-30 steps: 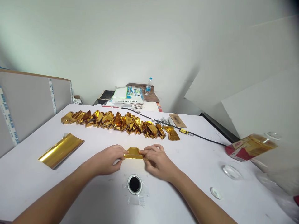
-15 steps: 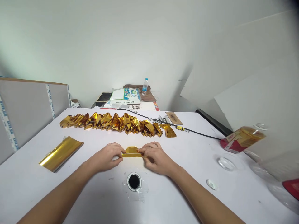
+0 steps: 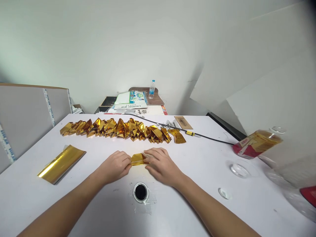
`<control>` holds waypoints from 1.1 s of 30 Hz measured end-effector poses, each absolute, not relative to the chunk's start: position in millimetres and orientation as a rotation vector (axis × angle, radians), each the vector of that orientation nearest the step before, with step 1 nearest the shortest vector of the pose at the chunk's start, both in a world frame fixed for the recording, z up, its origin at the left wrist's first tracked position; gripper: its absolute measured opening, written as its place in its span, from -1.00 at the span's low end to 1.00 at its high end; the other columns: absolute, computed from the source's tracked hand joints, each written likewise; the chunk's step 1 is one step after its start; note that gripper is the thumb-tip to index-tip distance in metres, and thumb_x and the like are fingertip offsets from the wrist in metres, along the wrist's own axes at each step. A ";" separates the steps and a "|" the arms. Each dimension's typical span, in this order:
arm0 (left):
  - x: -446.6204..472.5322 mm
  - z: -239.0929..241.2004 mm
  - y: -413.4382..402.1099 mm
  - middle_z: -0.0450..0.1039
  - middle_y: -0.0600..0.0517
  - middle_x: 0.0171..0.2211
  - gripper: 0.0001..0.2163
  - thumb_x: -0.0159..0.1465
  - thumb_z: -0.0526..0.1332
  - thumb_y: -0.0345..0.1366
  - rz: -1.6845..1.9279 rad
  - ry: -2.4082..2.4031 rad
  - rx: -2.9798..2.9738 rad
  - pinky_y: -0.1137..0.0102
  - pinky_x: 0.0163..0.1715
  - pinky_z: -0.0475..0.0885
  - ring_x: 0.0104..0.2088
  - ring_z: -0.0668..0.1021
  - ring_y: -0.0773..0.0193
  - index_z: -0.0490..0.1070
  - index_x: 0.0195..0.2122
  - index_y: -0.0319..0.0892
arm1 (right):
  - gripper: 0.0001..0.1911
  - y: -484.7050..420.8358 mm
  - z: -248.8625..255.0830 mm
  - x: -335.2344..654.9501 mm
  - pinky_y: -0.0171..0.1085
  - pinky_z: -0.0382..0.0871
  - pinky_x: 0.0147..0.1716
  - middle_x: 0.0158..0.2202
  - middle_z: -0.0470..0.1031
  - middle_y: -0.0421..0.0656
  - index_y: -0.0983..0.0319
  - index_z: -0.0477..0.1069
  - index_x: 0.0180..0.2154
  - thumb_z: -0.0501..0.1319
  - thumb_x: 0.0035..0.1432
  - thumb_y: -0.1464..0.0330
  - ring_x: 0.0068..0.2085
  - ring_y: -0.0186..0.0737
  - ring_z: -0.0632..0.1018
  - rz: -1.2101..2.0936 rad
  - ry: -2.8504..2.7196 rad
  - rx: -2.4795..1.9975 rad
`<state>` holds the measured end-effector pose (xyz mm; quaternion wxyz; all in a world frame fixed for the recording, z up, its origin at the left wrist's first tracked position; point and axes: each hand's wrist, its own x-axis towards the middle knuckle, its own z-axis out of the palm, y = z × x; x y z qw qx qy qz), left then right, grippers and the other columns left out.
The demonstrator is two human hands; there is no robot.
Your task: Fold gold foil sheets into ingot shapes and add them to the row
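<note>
A small folded piece of gold foil paper (image 3: 137,159) lies on the white table (image 3: 197,164) between my two hands. My left hand (image 3: 116,166) pinches its left end with curled fingers. My right hand (image 3: 160,164) lies over its right end, fingers pressed down on the fold. A long row of several folded gold foil pieces (image 3: 118,128) stretches across the table just beyond my hands. A stack of flat gold foil sheets (image 3: 62,163) rests to the left.
A round cable hole (image 3: 141,192) sits in the table just before my hands. A black cable (image 3: 212,140) runs to the right. A red and gold packet (image 3: 255,143) and clear plastic lids (image 3: 238,171) lie at right. Grey board (image 3: 27,115) stands at left.
My hands have drawn closer together over the gold piece, which now looks shorter. My right hand has shifted left and flattened onto it.
</note>
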<state>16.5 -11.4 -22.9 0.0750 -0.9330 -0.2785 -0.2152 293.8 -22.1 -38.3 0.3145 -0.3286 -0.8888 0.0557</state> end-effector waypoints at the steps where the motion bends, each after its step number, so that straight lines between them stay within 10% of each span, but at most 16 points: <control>1: 21.9 -24.6 -14.6 0.55 -0.02 -0.37 -0.85 0.40 0.15 -0.45 -0.648 -0.869 -2.737 0.24 -0.28 0.46 -0.32 0.57 0.15 0.46 -0.31 -0.19 | -0.80 -24.4 -38.6 290.0 0.07 0.30 0.10 0.18 0.56 0.02 0.15 0.49 0.04 0.23 0.41 0.36 0.14 0.03 0.51 0.104 -2.322 -0.864; 9: 55.3 -33.0 -34.0 0.52 0.01 -0.43 -0.84 0.40 0.21 -0.35 -0.771 -1.004 -2.732 0.24 -0.31 0.44 -0.37 0.56 0.16 0.44 -0.36 -0.16 | -0.82 -24.2 -49.0 271.5 -0.10 0.38 -0.12 -0.26 0.62 -0.09 0.19 0.51 -0.21 0.14 0.41 0.44 -0.18 -0.09 0.56 0.031 -2.391 -0.769; 16: 31.8 -21.5 -25.5 0.64 -0.05 -0.10 -0.82 0.43 0.18 -0.44 -0.849 -0.791 -3.173 0.20 0.14 0.53 0.01 0.62 0.15 0.54 -0.05 -0.13 | -0.81 -28.5 -38.6 281.6 0.00 0.41 0.07 -0.09 0.67 -0.09 0.12 0.53 -0.10 0.13 0.44 0.40 -0.05 -0.06 0.61 0.189 -2.415 -0.806; 33: 34.7 -15.4 -29.1 0.60 -0.10 -0.08 -0.81 0.38 0.18 -0.47 -0.718 -0.745 -3.223 0.21 0.11 0.56 0.00 0.62 0.12 0.56 -0.09 -0.16 | -0.89 -41.4 -37.4 269.8 0.10 0.29 0.16 -0.11 0.62 -0.11 0.15 0.46 -0.32 0.22 0.26 0.45 -0.06 -0.07 0.56 0.340 -2.274 -0.996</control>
